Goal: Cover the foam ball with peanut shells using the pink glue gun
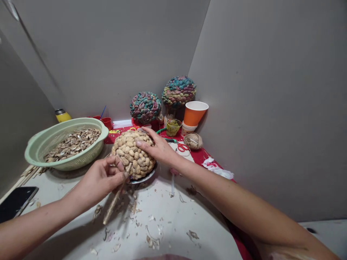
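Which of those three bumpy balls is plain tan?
The front ball, with the right hand on it; the smaller ball and larger ball behind are patched with teal and pink.

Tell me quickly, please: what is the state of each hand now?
Left hand: closed, holding the thin tan twine-wrapped stick.
Right hand: open, resting on the round beige peanut-shell ball.
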`<act>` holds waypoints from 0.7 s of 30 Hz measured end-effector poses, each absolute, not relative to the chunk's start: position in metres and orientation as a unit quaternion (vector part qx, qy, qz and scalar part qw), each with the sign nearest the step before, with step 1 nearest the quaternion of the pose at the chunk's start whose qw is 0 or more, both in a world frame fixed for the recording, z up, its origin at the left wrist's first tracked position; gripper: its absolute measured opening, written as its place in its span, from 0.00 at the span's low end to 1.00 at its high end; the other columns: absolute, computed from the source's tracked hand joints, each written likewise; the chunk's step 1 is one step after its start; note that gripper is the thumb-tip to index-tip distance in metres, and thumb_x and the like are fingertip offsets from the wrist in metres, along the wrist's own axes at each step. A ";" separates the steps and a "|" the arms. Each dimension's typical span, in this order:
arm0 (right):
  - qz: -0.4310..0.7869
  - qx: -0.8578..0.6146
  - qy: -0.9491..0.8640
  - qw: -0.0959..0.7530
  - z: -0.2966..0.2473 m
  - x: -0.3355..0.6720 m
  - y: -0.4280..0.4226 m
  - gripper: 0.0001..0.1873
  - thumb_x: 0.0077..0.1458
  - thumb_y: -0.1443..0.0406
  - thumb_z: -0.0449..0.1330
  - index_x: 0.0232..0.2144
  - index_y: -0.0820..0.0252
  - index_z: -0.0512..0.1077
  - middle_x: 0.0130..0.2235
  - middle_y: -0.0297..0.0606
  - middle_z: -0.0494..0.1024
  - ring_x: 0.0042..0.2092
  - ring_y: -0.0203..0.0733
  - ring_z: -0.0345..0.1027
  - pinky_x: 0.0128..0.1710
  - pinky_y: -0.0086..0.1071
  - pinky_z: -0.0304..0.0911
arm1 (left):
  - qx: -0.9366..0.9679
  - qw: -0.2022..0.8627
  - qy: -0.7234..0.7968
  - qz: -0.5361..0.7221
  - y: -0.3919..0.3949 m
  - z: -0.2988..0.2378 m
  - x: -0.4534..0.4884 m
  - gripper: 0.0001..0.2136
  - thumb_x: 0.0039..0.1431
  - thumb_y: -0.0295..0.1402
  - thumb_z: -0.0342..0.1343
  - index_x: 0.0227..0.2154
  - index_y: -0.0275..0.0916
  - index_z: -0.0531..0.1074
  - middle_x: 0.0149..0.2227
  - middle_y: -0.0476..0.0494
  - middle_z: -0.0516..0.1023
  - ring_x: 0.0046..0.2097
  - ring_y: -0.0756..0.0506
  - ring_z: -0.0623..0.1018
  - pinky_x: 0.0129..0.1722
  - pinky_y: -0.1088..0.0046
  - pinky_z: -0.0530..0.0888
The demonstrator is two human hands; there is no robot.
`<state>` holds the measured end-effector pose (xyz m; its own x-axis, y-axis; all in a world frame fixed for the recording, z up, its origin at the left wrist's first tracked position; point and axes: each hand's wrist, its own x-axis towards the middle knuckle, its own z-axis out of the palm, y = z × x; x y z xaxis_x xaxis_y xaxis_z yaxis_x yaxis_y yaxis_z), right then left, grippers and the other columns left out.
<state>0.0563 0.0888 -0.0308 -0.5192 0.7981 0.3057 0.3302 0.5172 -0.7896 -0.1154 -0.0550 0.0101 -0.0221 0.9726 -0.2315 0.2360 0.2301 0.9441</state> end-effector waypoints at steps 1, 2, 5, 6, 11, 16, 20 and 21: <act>0.341 -0.351 -0.802 0.342 -0.031 0.056 0.088 0.40 0.56 0.46 0.61 0.64 0.57 0.59 0.60 0.47 0.70 0.59 0.54 0.66 0.60 0.49 0.59 | 0.498 0.491 0.610 0.374 -0.055 0.009 -0.115 0.12 0.47 0.35 0.62 0.27 0.39 0.63 0.19 0.55 0.70 0.21 0.52 0.69 0.23 0.78 0.63; 0.340 -0.349 -0.803 0.343 -0.030 0.057 0.088 0.39 0.56 0.47 0.60 0.64 0.57 0.60 0.60 0.47 0.70 0.60 0.54 0.65 0.60 0.49 0.59 | 0.500 0.487 0.610 0.376 -0.056 0.009 -0.114 0.12 0.48 0.37 0.62 0.26 0.39 0.64 0.20 0.55 0.69 0.22 0.53 0.68 0.23 0.78 0.63; 0.336 -0.341 -0.807 0.346 -0.030 0.057 0.086 0.36 0.57 0.47 0.59 0.63 0.56 0.60 0.60 0.46 0.70 0.60 0.54 0.65 0.60 0.49 0.59 | 0.506 0.478 0.611 0.376 -0.058 0.009 -0.113 0.14 0.50 0.41 0.62 0.25 0.39 0.64 0.21 0.54 0.69 0.22 0.53 0.67 0.23 0.78 0.64; 0.335 -0.339 -0.808 0.347 -0.030 0.058 0.086 0.36 0.58 0.48 0.58 0.63 0.57 0.60 0.60 0.46 0.70 0.60 0.54 0.64 0.61 0.49 0.58 | 0.506 0.477 0.613 0.375 -0.060 0.009 -0.112 0.14 0.51 0.42 0.62 0.25 0.39 0.65 0.21 0.54 0.69 0.23 0.53 0.67 0.23 0.78 0.64; 0.332 -0.331 -0.810 0.352 -0.029 0.059 0.087 0.36 0.60 0.48 0.55 0.64 0.61 0.59 0.60 0.50 0.70 0.60 0.53 0.64 0.61 0.49 0.57 | 0.495 0.465 0.620 0.394 -0.065 0.008 -0.116 0.16 0.52 0.46 0.63 0.26 0.38 0.67 0.21 0.55 0.68 0.22 0.53 0.67 0.23 0.79 0.68; 0.287 -0.339 -0.805 0.393 -0.020 0.086 0.087 0.27 0.63 0.51 0.53 0.59 0.57 0.65 0.60 0.47 0.70 0.60 0.51 0.64 0.59 0.47 0.59 | 0.509 0.416 0.636 0.405 -0.070 0.001 -0.136 0.20 0.57 0.53 0.57 0.27 0.38 0.71 0.24 0.49 0.75 0.24 0.50 0.73 0.25 0.76 0.71; 0.224 -0.381 -0.798 0.410 -0.015 0.136 0.083 0.19 0.64 0.53 0.51 0.40 0.58 0.75 0.40 0.40 0.80 0.43 0.46 0.73 0.45 0.37 0.66 | 0.511 0.318 0.673 0.430 -0.077 -0.004 -0.163 0.21 0.53 0.55 0.58 0.25 0.40 0.70 0.19 0.52 0.70 0.21 0.51 0.68 0.21 0.78 0.67; 0.214 -0.396 -0.800 0.396 -0.015 0.148 0.082 0.20 0.64 0.53 0.50 0.34 0.59 0.74 0.34 0.38 0.78 0.38 0.44 0.72 0.39 0.35 0.66 | 0.503 0.290 0.687 0.436 -0.079 -0.006 -0.170 0.21 0.51 0.55 0.60 0.27 0.40 0.71 0.18 0.53 0.69 0.21 0.51 0.66 0.20 0.79 0.65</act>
